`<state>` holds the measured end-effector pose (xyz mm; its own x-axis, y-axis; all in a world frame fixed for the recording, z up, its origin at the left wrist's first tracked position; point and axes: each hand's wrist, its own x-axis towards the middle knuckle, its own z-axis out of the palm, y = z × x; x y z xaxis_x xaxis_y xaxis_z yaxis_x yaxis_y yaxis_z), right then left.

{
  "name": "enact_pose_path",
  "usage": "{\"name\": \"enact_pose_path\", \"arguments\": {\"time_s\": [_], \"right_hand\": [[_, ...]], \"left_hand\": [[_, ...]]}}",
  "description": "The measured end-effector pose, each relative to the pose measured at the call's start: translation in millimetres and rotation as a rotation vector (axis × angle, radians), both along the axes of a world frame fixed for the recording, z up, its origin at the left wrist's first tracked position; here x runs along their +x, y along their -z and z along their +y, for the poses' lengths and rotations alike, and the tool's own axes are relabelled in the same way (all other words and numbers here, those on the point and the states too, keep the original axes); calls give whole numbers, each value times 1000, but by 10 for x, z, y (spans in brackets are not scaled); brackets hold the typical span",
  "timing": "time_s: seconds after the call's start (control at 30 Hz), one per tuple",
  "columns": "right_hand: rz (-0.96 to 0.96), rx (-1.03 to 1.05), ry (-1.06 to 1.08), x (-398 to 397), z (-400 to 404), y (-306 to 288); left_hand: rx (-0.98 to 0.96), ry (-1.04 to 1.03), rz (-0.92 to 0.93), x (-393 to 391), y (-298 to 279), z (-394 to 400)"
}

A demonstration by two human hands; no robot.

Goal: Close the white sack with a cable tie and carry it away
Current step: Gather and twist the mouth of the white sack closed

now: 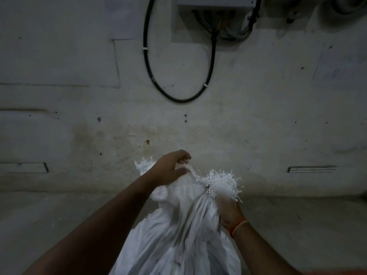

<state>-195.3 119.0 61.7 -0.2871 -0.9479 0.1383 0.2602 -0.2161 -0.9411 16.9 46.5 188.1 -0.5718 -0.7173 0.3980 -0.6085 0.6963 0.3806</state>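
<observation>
Our left fingers (181, 170) pinch a frayed strip at the rim of the white sack (178, 225), thumb below and fingertips curled over from above. That left hand (168, 168) reaches forward on a long bare forearm stretched from the lower left. Our right hand (228, 211) wraps around the gathered neck of the sack lower and to the right; its fingers are hidden behind the cloth, so we cannot tell how tightly they press. An orange thread band (238, 225) circles the right wrist. The sack stands on the concrete floor (59, 215) directly before us, bulging, its cloth falling in long folds, its torn mouth (222, 181) bristling with white shreds. Behind it rises a stained wall (79, 76) carrying a looped black cable (178, 99)
</observation>
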Motion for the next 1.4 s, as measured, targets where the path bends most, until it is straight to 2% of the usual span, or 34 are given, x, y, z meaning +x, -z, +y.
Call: {"name": "enact_pose_path", "arguments": {"time_s": [0.1, 0.27, 0.4, 0.5, 0.63, 0.73, 0.8, 0.9, 1.03, 1.17, 1.27, 1.4], "right_hand": [[10, 34, 39, -94, -69, 166], [-28, 191, 10, -136, 41, 104], [-39, 178, -1, -85, 52, 58], [-40, 222, 7, -51, 105, -30], [14, 317, -7, -109, 175, -20], [-29, 237, 15, -109, 181, -12], [-21, 233, 11, -73, 194, -63], [38, 231, -14, -89, 194, -29], [38, 307, -22, -176, 182, -3], [6, 170, 61, -125, 49, -37], [30, 130, 31, -8, -10, -81], [181, 71, -73, 192, -96, -179]], "left_hand": [[-59, 108, -281, 40, 86, 79], [182, 149, -492, 220, 220, 219], [260, 261, -721, 104, 268, 423], [275, 225, -701, 7, 302, 496], [190, 40, -474, 40, 320, 402], [242, -47, -344, 44, 356, 241], [245, -81, -406, -14, 405, 127], [133, -101, -543, -59, 449, -88], [12, -186, -568, -132, 241, -222], [-143, -151, -711, -227, -44, -285], [-198, -102, -839, -334, -145, -350], [-261, -63, -906, -476, -181, -337]]}}
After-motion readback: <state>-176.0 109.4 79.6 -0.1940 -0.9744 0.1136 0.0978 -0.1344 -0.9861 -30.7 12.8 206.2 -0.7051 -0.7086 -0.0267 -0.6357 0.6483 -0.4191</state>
